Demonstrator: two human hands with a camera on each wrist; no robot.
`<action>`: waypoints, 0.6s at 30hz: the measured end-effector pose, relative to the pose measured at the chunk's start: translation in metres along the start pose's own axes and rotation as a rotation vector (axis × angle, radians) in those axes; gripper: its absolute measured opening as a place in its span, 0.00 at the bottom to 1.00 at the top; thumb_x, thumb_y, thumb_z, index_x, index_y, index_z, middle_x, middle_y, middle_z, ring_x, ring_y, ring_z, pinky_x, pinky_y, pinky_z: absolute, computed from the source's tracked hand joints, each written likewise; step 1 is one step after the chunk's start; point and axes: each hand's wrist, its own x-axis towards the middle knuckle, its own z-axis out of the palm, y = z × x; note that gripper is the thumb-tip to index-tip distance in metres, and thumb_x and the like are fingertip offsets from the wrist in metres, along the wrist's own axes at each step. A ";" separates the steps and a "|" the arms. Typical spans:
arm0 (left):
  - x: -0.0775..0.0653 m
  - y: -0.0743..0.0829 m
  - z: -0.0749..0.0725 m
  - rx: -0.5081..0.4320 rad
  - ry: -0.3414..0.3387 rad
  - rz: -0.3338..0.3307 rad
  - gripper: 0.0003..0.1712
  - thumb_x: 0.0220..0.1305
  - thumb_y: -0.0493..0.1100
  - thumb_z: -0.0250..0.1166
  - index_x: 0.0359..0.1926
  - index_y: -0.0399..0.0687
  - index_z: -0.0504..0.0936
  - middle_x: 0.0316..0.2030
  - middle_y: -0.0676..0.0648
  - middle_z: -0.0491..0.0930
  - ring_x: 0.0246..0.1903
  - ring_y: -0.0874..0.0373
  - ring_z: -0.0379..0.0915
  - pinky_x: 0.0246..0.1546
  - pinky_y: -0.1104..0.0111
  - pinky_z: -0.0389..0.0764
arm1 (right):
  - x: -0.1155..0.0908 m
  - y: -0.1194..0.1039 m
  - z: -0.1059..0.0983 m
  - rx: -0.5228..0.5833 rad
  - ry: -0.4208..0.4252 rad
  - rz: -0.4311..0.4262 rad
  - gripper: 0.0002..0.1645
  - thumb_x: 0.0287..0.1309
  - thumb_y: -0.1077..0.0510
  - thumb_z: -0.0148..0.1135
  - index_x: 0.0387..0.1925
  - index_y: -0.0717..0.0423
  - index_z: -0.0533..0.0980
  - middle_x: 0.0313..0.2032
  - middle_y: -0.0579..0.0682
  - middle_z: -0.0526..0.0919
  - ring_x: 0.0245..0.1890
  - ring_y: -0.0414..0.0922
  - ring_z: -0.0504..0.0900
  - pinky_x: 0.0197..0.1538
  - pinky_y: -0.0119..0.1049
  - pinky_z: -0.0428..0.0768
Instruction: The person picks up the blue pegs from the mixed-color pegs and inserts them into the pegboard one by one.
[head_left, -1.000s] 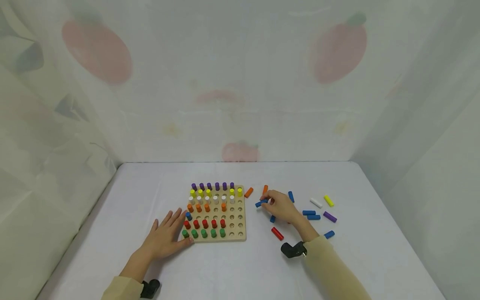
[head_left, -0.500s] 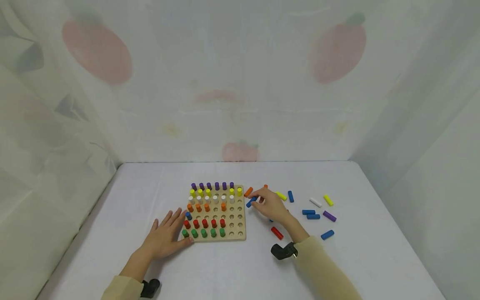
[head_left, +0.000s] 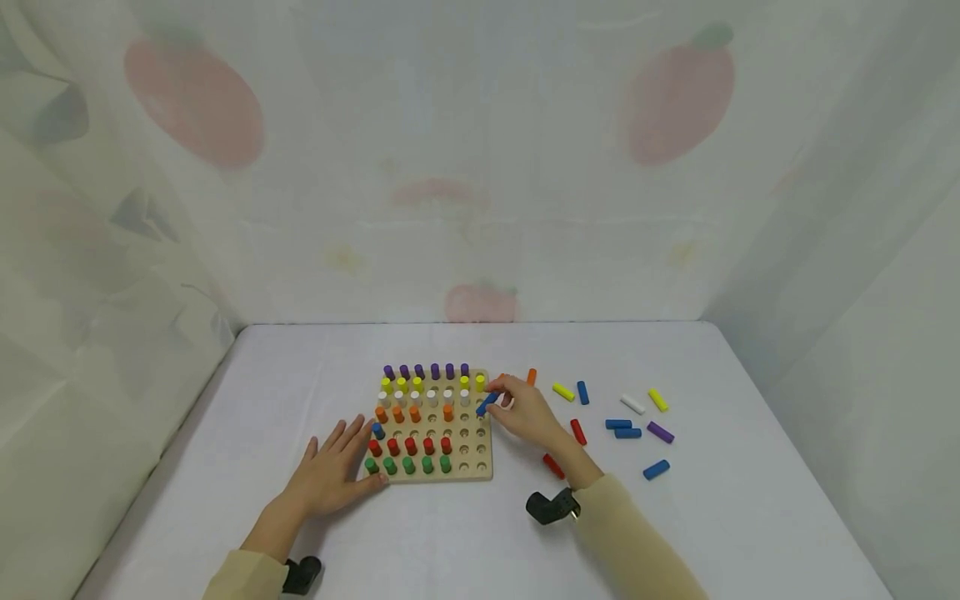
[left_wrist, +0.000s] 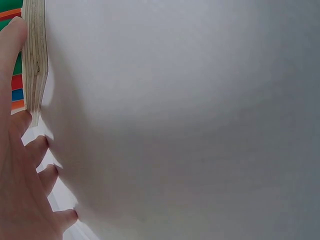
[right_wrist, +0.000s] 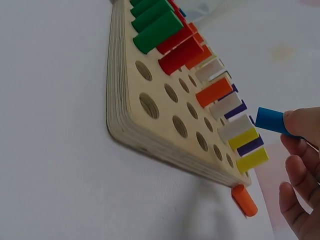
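The right hand [head_left: 531, 415] is pinching a blue peg [right_wrist: 270, 120] between thumb and index finger, holding it tilted and clear of the wooden board [head_left: 472, 458], above its right edge. Just past those fingertips, an orange peg [right_wrist: 245, 200] is lying beside the board. To their left, rows of upright pegs are standing in the holes: purple pegs [head_left: 434, 372] farthest away, green pegs [head_left: 408, 465] nearest. At the far side of the board from the pinch, the left hand [head_left: 326, 481] is resting released, its fingers spreading out straight and its thumb touching the board's near left corner. One upright blue peg [head_left: 378, 431] is standing near its fingertips. Two red pegs [head_left: 578, 431] are flanking the right wrist, and farther right of the pinching fingers, loose blue, yellow, white and purple pegs are lying scattered across the white table [head_left: 420, 542].
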 end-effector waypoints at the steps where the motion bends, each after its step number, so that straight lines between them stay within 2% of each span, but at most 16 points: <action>1: 0.000 0.000 0.000 0.000 0.000 -0.001 0.55 0.48 0.76 0.55 0.70 0.51 0.55 0.69 0.43 0.54 0.67 0.38 0.46 0.59 0.33 0.45 | 0.001 -0.001 0.001 0.004 0.001 0.004 0.15 0.52 0.62 0.64 0.44 0.57 0.75 0.36 0.45 0.80 0.31 0.41 0.73 0.31 0.26 0.73; 5: 0.000 0.000 0.000 0.001 -0.004 -0.002 0.55 0.48 0.76 0.55 0.70 0.51 0.54 0.69 0.43 0.54 0.67 0.38 0.46 0.59 0.33 0.44 | 0.005 -0.006 0.006 0.006 0.000 0.016 0.14 0.53 0.60 0.64 0.42 0.55 0.74 0.34 0.43 0.78 0.31 0.39 0.72 0.30 0.25 0.72; 12: 0.000 0.002 -0.003 -0.004 -0.015 -0.003 0.54 0.49 0.75 0.55 0.70 0.51 0.54 0.69 0.43 0.53 0.68 0.38 0.46 0.59 0.33 0.44 | 0.011 -0.015 0.017 0.038 -0.001 -0.060 0.14 0.53 0.62 0.63 0.43 0.57 0.76 0.37 0.45 0.79 0.31 0.40 0.72 0.31 0.25 0.73; 18: -0.001 0.002 -0.003 -0.009 -0.017 -0.004 0.54 0.49 0.75 0.56 0.70 0.51 0.55 0.69 0.43 0.53 0.67 0.38 0.46 0.59 0.33 0.45 | 0.015 -0.026 0.027 0.040 -0.024 -0.059 0.15 0.55 0.62 0.61 0.46 0.53 0.76 0.38 0.44 0.79 0.31 0.37 0.72 0.31 0.25 0.73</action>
